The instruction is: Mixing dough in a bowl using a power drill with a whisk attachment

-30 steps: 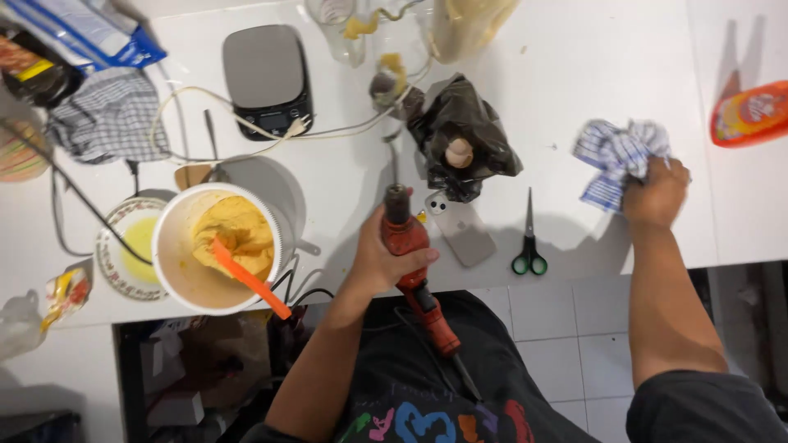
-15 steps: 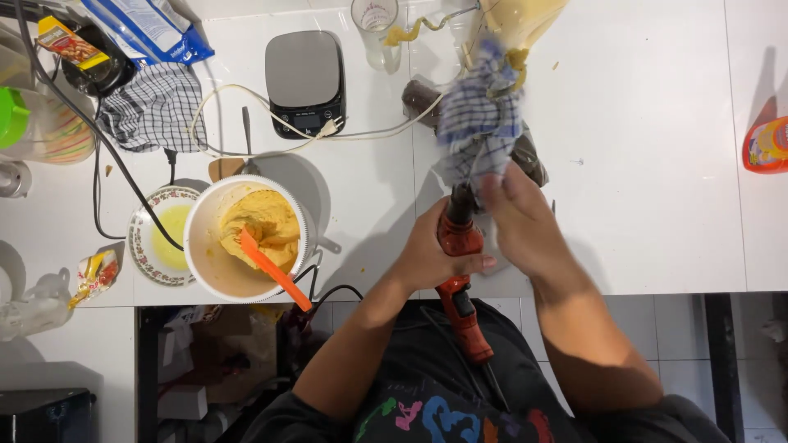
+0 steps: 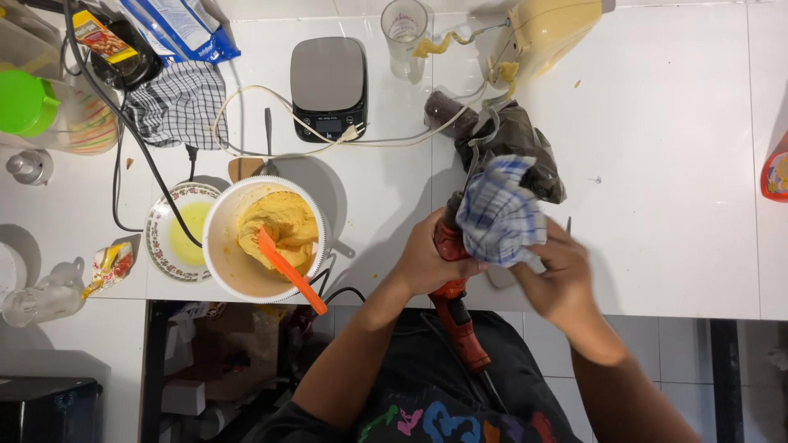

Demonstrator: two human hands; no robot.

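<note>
The right hand [image 3: 566, 275] has brought the soft blue checked cloth [image 3: 499, 212] over from three o'clock onto the red drill [image 3: 453, 271]. The left hand [image 3: 427, 261] grips the drill tight at six o'clock. Wiping looks just begun. At nine o'clock, a round white bowl [image 3: 222, 271] holds lumpy yellow batter.

white counter [image 3: 673, 205], kitchen scale [image 3: 328, 86], batter bowl [image 3: 264, 239]
</note>
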